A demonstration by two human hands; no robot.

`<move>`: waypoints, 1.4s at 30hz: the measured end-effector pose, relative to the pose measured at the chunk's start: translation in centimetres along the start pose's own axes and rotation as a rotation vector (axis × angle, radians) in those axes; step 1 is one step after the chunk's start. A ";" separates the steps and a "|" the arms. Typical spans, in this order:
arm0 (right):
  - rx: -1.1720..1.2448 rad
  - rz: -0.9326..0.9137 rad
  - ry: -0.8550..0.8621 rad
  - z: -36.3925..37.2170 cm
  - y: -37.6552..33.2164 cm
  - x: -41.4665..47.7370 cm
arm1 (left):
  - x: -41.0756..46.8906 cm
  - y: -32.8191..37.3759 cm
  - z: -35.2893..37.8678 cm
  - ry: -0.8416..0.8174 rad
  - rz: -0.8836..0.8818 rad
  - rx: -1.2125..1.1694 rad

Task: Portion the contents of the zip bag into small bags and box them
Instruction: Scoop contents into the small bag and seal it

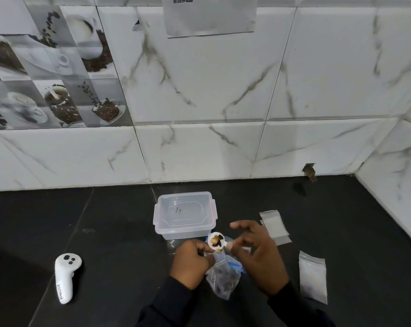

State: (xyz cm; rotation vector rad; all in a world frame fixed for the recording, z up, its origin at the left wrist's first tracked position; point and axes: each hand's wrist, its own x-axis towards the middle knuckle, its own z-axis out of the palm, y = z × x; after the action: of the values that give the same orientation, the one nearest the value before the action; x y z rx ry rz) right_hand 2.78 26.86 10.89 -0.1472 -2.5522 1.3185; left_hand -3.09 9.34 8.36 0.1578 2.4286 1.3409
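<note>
A clear zip bag with dark pieces inside lies on the black counter between my hands. My left hand grips the bag's top edge. My right hand pinches the handle of a small white spoon loaded with brown and dark bits, held just above the bag's mouth. A clear plastic box with its lid on stands right behind the spoon. Empty small bags lie to the right of the box, and another small bag lies at the near right.
A white hand controller lies on the counter at the near left. The marble-tiled wall runs along the back and turns in at the far right corner.
</note>
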 end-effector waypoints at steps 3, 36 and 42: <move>-0.066 -0.146 0.129 2.3 1.1 -2.0 | -0.5 0.9 0.0 -0.003 0.016 -0.005; -0.497 0.451 -0.561 3.1 8.2 6.1 | -2.3 0.0 -1.5 0.032 -0.032 -0.069; 0.029 0.154 -0.258 -0.3 2.6 3.4 | -2.6 0.7 -2.6 -0.088 0.005 -0.259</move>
State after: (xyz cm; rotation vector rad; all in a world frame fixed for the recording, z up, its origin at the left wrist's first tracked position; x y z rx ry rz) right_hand -0.49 29.29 9.53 -0.1813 -2.7816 1.5190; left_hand -1.67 6.93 10.89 0.1523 2.1609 1.5991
